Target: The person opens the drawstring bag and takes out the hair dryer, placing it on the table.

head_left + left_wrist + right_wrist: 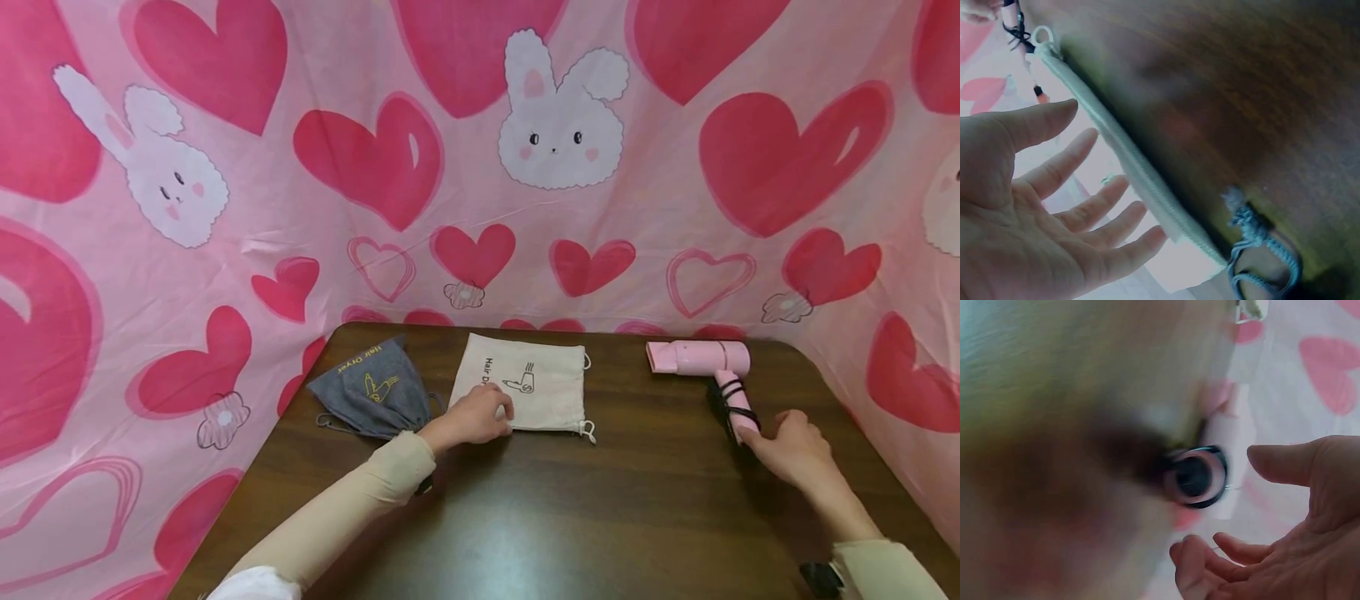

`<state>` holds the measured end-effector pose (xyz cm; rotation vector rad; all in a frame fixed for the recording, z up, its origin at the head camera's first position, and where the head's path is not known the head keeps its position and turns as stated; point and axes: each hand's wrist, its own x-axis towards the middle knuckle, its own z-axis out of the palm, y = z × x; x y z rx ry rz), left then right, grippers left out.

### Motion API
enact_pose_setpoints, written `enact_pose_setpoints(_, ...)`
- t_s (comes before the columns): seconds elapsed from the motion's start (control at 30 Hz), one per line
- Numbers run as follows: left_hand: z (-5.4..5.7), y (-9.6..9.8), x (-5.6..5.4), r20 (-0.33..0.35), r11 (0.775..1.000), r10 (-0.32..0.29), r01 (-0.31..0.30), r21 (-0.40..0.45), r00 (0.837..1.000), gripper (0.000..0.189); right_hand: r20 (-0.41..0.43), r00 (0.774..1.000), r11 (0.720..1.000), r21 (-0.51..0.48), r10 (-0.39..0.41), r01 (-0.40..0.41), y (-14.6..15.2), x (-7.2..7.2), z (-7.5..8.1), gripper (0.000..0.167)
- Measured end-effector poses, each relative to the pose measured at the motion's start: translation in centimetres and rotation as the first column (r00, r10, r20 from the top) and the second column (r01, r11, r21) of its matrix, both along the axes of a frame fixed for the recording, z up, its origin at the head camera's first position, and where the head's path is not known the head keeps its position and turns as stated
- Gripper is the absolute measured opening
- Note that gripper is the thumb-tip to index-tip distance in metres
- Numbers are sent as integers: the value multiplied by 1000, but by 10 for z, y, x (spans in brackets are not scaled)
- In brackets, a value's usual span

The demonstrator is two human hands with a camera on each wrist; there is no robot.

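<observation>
My left hand (480, 415) hovers at the near-left corner of a cream drawstring bag (528, 392) that lies flat on the table. The left wrist view shows that hand (1094, 197) with the palm up and fingers straight beside the bag's hem (1135, 162). A pink hair dryer (701, 358) lies at the right, its handle wrapped in black cord (731, 400). My right hand (787, 446) is at the handle's end, fingers loose. In the blurred right wrist view the hand (1222, 506) stays apart from the round handle end (1196, 476).
A grey drawstring bag (371, 387) lies left of the cream one, its cord (1260, 250) near my left hand. The dark wooden table (600, 517) is walled on three sides by a pink cloth (480, 167) with hearts and rabbits.
</observation>
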<state>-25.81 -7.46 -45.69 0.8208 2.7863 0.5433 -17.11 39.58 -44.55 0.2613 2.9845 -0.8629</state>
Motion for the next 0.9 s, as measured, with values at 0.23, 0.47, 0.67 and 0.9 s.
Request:
enact_pose_setpoints(0.23, 9, -6, 11, -14, 998, -1, 0, -55, 1000, 21, -232, 961, 987, 89, 152, -135, -60, -4, 26, 50)
enact_pose_setpoints(0.47, 18, -9, 15, -6, 996, 45, -46, -70, 999, 29, -308, 889, 940, 86, 340, -329, -130, -8, 33, 33)
enact_pose_setpoints(0.67, 22, -13, 22, 39, 994, 47, -43, -99, 998, 31, -229, 851, 881, 98, 472, -462, -175, -5, 19, 35)
enact_pose_setpoints(0.9, 18, -11, 19, 55, 991, 27, -19, -132, 998, 36, -198, 749, 774, 158, 633, -613, -201, -10, 6, 42)
